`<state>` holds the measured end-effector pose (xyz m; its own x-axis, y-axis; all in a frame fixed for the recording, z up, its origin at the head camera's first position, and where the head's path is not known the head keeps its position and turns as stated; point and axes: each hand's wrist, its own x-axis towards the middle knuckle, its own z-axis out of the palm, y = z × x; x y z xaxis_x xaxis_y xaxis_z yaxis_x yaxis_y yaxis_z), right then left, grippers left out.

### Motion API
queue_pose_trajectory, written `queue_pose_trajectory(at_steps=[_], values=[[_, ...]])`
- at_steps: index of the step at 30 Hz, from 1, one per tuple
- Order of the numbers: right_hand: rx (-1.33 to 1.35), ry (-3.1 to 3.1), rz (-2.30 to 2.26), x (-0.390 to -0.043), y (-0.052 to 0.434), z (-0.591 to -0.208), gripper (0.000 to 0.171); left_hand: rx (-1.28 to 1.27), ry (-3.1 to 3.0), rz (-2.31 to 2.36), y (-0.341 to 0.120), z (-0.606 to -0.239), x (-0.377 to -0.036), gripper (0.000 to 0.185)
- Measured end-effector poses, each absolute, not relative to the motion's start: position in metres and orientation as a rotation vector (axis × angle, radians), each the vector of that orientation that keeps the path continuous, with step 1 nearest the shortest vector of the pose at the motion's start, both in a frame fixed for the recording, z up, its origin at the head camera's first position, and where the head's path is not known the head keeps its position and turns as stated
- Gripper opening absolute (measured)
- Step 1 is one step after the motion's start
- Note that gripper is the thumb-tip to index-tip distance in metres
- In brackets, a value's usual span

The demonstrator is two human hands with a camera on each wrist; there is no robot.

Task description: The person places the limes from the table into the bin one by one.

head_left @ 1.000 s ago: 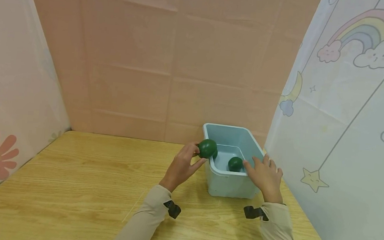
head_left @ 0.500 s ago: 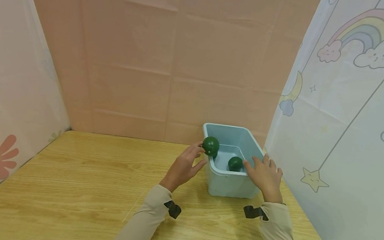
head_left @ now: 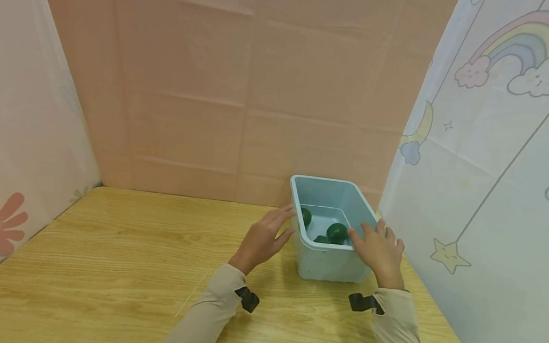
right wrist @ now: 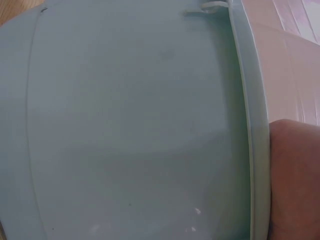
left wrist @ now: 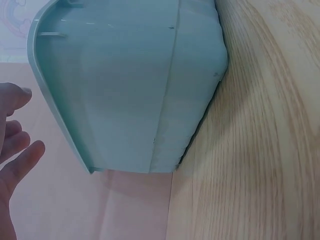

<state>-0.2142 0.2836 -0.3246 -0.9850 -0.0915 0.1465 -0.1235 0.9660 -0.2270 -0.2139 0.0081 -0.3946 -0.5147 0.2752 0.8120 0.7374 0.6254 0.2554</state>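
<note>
Green balls: three dark green balls (head_left: 336, 232) lie inside the bin, right of the middle of the head view; one is near the left wall, one near the right, and a third shows only partly behind the front rim.
Bin: the light blue plastic bin (head_left: 327, 263) stands upright on the wooden table (head_left: 114, 266), close to the rainbow curtain (head_left: 501, 158) at the right of the frame.
Left hand: the left hand (head_left: 263, 238) is just left of the bin, fingers (left wrist: 20, 160) straight and a little spread, holding nothing; the fingertips reach the left rim, but I cannot tell if they touch it.
Right hand: the right hand (head_left: 379, 250) rests on the right front corner of the rim, fingers relaxed and slightly apart, not curled around anything.
Risk, bin sliding: I judge that an uneven push from one hand could slide the light bin on the smooth table toward the curtain.
Risk, tipping: pressing down on the rim corner could tilt the bin, and the balls would roll to one side.
Risk, balls: they are round and loose, so a knock on the wall may set them rolling.
</note>
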Motion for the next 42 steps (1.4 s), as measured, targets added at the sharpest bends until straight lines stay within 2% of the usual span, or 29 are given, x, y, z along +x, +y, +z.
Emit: queue_pose_trajectory(at_steps=[5, 12, 14, 24, 31, 42], values=[[0.171, -2.982, 0.364, -0.213, 0.284, -0.323, 0.073, -0.767, -2.049, -0.740, 0.009, -0.394, -0.215, 0.036], [0.169, -2.987, 0.368, -0.212, 0.286, -0.323, 0.073, -0.730, -2.020, -0.672, 0.010, -0.391, -0.215, 0.007], [0.168, -2.984, 0.370, -0.212, 0.286, -0.323, 0.073, -0.726, -2.011, -0.659, 0.010, -0.390, -0.214, 0.004], [0.189, -2.977, 0.383, -0.215, 0.284, -0.323, 0.071, -0.670, -1.990, -0.620, 0.000, -0.385, -0.213, 0.012], [0.216, -2.958, 0.397, -0.217, 0.282, -0.322, 0.059, -0.616, -1.972, -0.611, -0.009, -0.380, -0.208, 0.010], [0.157, -2.848, 0.590, -0.218, 0.284, -0.319, 0.077, -0.592, -1.962, -0.592, -0.016, -0.367, -0.203, 0.012]])
